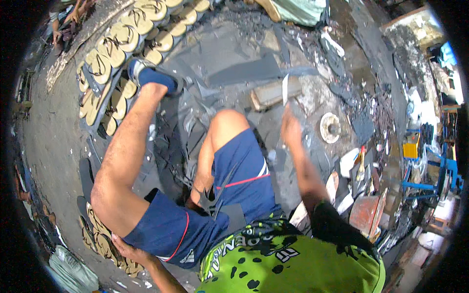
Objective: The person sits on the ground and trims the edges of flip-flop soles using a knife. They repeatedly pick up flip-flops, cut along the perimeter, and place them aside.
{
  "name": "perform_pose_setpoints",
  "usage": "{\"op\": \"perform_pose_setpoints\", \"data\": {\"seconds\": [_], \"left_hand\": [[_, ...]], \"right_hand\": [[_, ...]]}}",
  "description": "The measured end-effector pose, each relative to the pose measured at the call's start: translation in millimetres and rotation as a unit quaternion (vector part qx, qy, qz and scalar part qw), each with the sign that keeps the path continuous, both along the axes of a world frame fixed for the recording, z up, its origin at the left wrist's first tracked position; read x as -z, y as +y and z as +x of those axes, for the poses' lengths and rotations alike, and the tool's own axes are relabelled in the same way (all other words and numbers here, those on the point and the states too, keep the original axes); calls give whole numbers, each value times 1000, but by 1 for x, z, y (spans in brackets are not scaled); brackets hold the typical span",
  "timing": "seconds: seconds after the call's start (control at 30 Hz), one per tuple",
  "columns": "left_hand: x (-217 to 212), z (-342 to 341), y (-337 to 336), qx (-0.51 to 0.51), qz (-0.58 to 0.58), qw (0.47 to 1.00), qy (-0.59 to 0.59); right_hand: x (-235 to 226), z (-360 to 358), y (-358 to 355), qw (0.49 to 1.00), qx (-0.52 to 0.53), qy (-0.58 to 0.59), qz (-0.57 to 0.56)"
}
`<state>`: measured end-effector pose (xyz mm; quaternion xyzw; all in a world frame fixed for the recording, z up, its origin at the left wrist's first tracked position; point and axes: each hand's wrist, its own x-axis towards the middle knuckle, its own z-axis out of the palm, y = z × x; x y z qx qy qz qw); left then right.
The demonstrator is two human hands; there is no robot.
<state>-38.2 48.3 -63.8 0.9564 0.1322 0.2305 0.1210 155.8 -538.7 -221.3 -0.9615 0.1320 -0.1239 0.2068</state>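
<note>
My right hand (291,128), slightly blurred, is closed around a knife, its pale blade (285,88) pointing away from me. That blade passes over a worn wooden block (266,97) lying on the ground; I cannot tell whether they touch. At the lower left, my left hand (128,250) rests against the outer side of my thigh, fingers stretched and holding nothing I can see. Beside it lies a stack of tan sandals (100,234). Dark cut scraps (215,195) and a grey piece of sheet (231,215) lie on my lap.
Long rows of tan sandals (117,51) run along the upper left, near my foot. Grey sheet offcuts (239,72) litter the ground. A round pale dish (330,128), a reddish container (365,215) and a blue frame (439,176) stand to the right. Another person's hands show at the upper left edge.
</note>
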Motion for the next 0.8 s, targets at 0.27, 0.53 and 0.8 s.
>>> {"op": "perform_pose_setpoints", "data": {"seconds": [0.27, 0.53, 0.8], "left_hand": [[4, -2, 1, -40, 60, 997, 6], [0, -3, -1, -81, 15, 996, 38], [3, -11, 13, -46, 16, 999, 9]], "right_hand": [[-2, -47, 56, 992, -49, 112, -35], [1, -30, 60, 997, -16, 77, -5], [-7, 23, 3, 998, 37, 43, -12]]}}
